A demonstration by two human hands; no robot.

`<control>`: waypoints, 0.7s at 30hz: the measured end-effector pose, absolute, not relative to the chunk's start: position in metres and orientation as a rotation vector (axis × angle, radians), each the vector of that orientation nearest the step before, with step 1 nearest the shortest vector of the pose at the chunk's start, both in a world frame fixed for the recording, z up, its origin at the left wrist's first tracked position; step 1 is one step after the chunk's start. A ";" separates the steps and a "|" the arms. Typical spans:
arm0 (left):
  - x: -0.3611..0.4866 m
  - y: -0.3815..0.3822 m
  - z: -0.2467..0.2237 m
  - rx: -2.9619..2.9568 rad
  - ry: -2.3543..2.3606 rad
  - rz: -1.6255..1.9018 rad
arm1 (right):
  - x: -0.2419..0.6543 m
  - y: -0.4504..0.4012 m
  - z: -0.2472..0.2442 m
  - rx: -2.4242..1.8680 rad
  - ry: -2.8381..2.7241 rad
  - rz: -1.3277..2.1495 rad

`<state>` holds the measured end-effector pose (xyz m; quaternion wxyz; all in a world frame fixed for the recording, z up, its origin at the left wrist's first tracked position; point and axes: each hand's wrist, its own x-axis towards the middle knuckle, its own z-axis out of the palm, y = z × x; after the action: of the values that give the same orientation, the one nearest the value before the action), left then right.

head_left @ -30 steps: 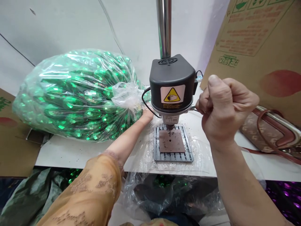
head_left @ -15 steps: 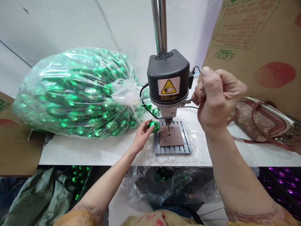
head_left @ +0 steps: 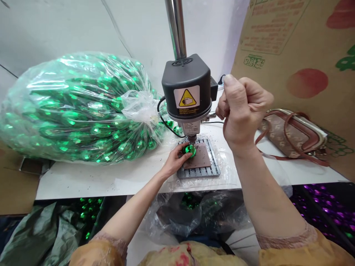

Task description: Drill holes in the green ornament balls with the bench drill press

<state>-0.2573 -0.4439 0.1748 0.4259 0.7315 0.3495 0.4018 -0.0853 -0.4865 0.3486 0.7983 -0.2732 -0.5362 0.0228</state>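
Note:
My left hand (head_left: 177,159) pinches a shiny green faceted ball (head_left: 190,150) between thumb and fingers. It holds the ball over the left part of the brown board (head_left: 200,157), below the chuck (head_left: 192,138) of a small black bench drill press (head_left: 187,87). The ball's top lies close to the chuck; whether they touch I cannot tell. My right hand (head_left: 244,111), raised at the machine's right side, is closed in a fist around the end of its feed lever (head_left: 211,115). The fist hides the grip itself.
A tied clear bag of green faceted balls (head_left: 80,111) lies at left. The board sits on a slotted metal base (head_left: 215,168) strewn with dark shavings. At right are a brown handbag (head_left: 294,135) and a large carton (head_left: 280,70). Clear plastic (head_left: 177,221) hangs below the table edge.
My left hand has carried the green ball rightward from the base's left edge to over the board beneath the chuck. My right hand stays on the lever. The whole view has shifted slightly.

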 end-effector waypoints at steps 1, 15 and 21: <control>-0.256 -0.444 0.175 1.869 0.894 1.010 | -0.086 -0.487 0.349 -0.584 -1.148 0.052; -0.237 -0.455 0.170 1.972 0.946 1.082 | -0.086 -0.489 0.349 -0.585 -1.133 0.075; -0.238 -0.451 0.159 1.816 0.825 1.070 | -0.088 -0.492 0.348 -0.507 -1.114 0.061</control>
<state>-0.2379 -0.4512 0.1593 0.4250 0.7263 0.3297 0.4279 -0.0884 -0.4918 0.3477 0.8180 -0.2379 -0.5229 0.0288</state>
